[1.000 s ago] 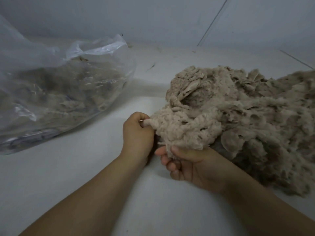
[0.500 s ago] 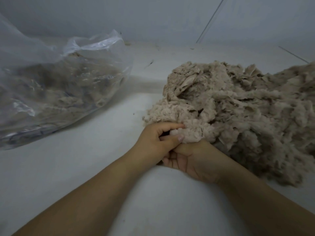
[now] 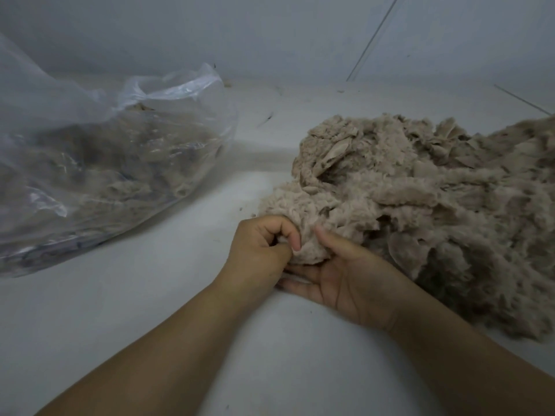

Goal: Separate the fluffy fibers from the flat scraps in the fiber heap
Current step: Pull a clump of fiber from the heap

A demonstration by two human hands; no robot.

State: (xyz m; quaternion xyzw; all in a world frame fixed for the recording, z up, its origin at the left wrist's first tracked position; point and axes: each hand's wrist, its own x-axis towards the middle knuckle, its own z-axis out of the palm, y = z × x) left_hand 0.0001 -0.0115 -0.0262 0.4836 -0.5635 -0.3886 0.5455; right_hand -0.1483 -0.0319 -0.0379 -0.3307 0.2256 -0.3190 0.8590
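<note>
- The fiber heap (image 3: 420, 211) lies on the pale floor (image 3: 150, 310), right of centre, beige and tangled.
- The left hand (image 3: 258, 250) has its fingers curled, pinching a fluffy clump (image 3: 306, 241) at the heap's near-left edge.
- The right hand (image 3: 345, 277) lies palm up under that clump, thumb pressed on top, gripping it.
- A clear plastic bag (image 3: 105, 163) sits well apart on the left, seemingly holding similar fiber; the film blurs it.

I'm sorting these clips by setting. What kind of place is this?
Probably a plain sorting corner in a workshop or storeroom, though that is a guess. Bare pale walls meet a smooth white surface holding a loose fiber heap and a clear plastic bag filled with similar material.
</note>
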